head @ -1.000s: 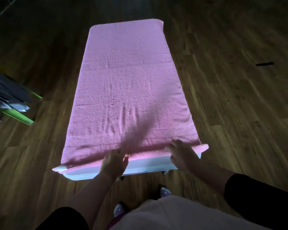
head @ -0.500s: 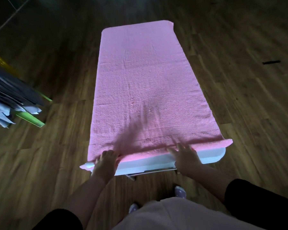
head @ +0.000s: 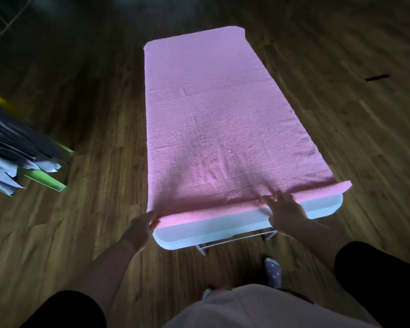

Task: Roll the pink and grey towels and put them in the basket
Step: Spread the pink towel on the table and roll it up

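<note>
Left hand [head: 139, 227] has slid out to pinch the near corner of the pink towel [head: 211, 119] — right hand [head: 285, 209] presses its hem, fingers flat — seemingly to square it for rolling.

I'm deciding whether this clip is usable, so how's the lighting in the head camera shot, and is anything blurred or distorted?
In the head view the room is dim and the pink towel is brightest; a shadow darkens its near end; the folded cloths at the left edge are smeared; the wide lens makes the table taper.
</note>
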Action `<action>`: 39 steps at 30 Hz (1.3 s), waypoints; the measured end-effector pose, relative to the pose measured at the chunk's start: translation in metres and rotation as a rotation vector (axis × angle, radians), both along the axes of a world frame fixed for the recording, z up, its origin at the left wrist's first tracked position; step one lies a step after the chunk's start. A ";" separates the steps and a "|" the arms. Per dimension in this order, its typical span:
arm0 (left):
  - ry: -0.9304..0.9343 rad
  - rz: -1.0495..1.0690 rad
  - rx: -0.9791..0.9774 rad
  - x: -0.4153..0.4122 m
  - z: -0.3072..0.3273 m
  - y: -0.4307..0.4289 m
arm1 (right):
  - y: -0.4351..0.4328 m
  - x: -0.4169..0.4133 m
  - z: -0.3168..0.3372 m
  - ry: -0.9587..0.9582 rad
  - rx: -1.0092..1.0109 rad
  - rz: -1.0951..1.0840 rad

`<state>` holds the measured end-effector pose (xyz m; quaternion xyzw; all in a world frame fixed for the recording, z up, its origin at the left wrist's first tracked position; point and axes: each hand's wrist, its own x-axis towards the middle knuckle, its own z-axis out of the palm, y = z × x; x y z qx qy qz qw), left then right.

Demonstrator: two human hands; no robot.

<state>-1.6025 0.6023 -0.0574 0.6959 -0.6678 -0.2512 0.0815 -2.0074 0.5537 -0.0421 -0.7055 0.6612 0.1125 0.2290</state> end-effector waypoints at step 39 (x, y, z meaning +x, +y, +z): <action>-0.057 0.578 0.206 0.029 0.007 0.000 | -0.005 -0.010 -0.011 0.162 -0.008 0.189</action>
